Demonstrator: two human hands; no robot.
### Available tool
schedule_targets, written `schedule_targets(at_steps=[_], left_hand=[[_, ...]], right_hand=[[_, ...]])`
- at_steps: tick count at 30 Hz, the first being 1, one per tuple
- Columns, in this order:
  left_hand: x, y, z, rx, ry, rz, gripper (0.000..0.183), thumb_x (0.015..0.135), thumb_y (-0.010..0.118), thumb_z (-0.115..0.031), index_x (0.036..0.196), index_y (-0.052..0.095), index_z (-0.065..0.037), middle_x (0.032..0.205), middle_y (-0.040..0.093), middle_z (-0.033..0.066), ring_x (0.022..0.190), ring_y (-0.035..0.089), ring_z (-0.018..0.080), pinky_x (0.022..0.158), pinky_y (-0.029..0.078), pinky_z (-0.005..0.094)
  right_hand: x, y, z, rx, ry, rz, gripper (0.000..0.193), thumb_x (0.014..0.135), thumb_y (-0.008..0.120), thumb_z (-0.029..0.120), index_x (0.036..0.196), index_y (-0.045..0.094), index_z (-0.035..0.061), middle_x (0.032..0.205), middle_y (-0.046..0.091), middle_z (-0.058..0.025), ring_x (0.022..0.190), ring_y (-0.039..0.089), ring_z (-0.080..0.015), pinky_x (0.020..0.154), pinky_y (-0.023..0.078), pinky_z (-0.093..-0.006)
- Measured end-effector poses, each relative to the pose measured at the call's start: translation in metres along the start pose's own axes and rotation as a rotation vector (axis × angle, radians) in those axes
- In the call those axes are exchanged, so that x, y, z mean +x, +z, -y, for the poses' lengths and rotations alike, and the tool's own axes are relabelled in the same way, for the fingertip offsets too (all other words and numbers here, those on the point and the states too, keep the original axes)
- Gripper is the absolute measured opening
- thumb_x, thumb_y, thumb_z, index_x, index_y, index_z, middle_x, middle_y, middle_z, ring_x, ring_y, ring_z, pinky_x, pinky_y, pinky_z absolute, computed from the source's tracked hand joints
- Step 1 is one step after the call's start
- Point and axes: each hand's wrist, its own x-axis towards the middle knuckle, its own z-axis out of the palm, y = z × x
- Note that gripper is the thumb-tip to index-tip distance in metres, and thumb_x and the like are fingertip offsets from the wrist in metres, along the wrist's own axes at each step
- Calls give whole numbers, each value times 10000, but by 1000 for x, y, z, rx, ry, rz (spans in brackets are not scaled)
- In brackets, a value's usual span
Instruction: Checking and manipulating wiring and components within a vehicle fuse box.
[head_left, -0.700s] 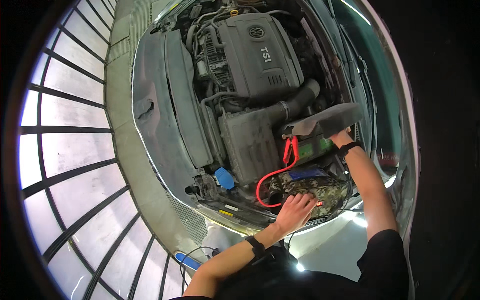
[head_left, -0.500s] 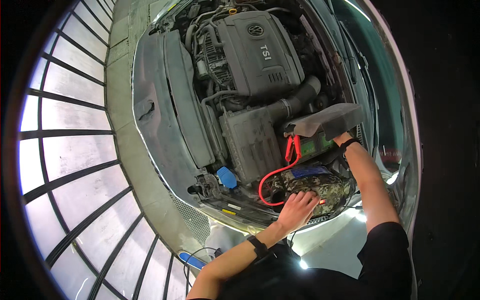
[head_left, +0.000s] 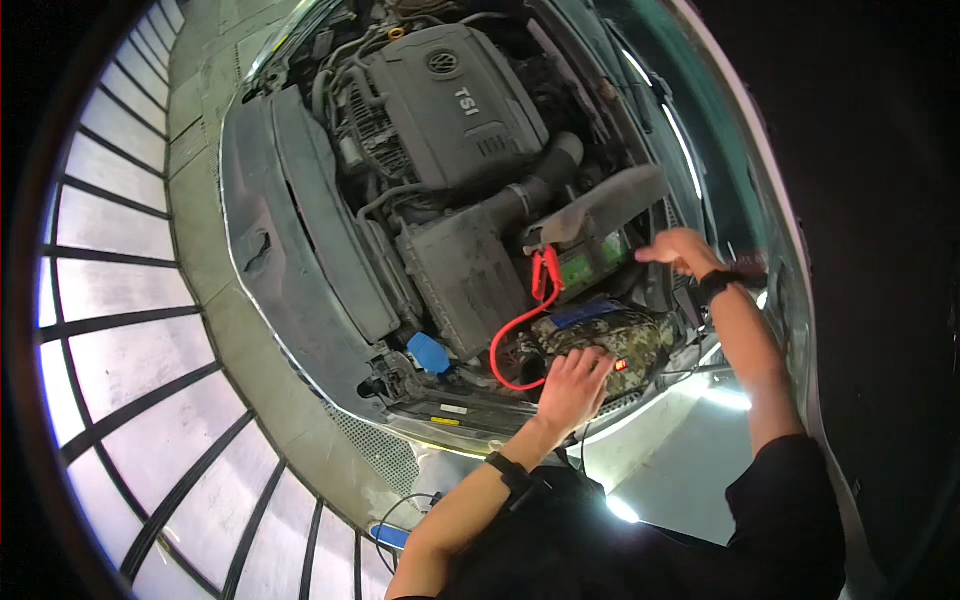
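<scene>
My left hand (head_left: 576,386) rests with fingers stretched over a camouflage-patterned bag (head_left: 640,345) lying in the engine bay's near corner. Beside the battery, my right hand (head_left: 682,250) is raised with a finger stretched out to the left and the others partly bent; nothing shows in it. A red jumper clamp (head_left: 546,272) grips at the left end of the green-labelled battery (head_left: 592,262). Its red cable (head_left: 508,333) curves down to the bag. The dark battery cover flap (head_left: 605,205) is tilted up above the battery, left of my right hand.
The dark engine cover (head_left: 455,105) and air filter box (head_left: 465,275) lie farther off. A blue cap (head_left: 428,353) stands near the front edge. The windscreen (head_left: 700,130) bounds the right, and the fender (head_left: 660,440) runs along the near side. A thin black cable (head_left: 585,440) hangs beside my left wrist.
My right hand has come out from under the battery cover flap and now shows beside the battery. My left hand stays on the bag. The whole view has shifted.
</scene>
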Motion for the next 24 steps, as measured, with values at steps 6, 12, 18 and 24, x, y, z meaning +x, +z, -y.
schedule_targets(at_steps=[6,12,18,24], left_hand=[[29,19,-60,-213,226,-51,475,888,717,-202,1345,602,-139,1201,602,74,1077,576,274,886,451,420],[25,8,-53,-213,235,-45,514,847,767,-183,1332,606,-135,1191,604,80,1068,579,279,885,454,428],[53,17,-75,-45,167,-89,424,844,798,-245,1202,620,-103,1112,599,67,1015,567,272,855,424,429],[117,48,-102,-50,287,-57,840,827,809,-341,1533,433,-85,1385,622,126,1340,537,330,1167,357,560]], right_hand=[[-82,155,-260,847,286,-237,436,942,749,437,780,698,37,739,703,-81,625,688,-217,655,562,-364],[-71,269,-244,2125,-247,32,170,1003,670,289,1005,690,120,871,717,-31,752,680,-191,648,534,-346],[-121,278,-200,2278,-428,-101,167,1022,636,230,1167,662,151,1112,697,8,995,651,-169,821,494,-338],[-158,292,-206,2136,-638,-323,302,941,722,121,1227,630,153,1086,631,43,962,604,-120,854,504,-332]])
